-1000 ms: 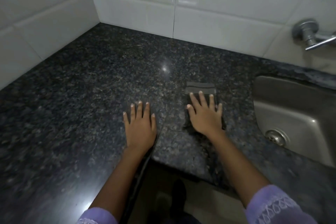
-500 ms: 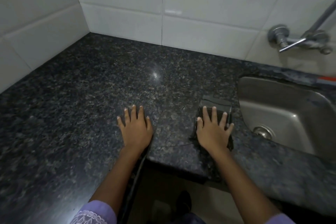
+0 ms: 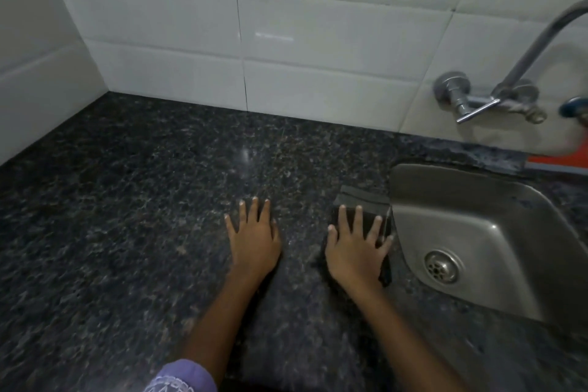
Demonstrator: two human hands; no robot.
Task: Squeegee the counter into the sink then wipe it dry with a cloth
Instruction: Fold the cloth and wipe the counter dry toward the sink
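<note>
The right hand hides much of what looks like a dark cloth.

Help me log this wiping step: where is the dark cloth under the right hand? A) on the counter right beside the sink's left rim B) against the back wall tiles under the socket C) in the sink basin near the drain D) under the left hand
A: the right hand presses flat on the dark cloth, which lies on the counter right at the left rim of the sink; the left hand rests on bare granite.
</note>
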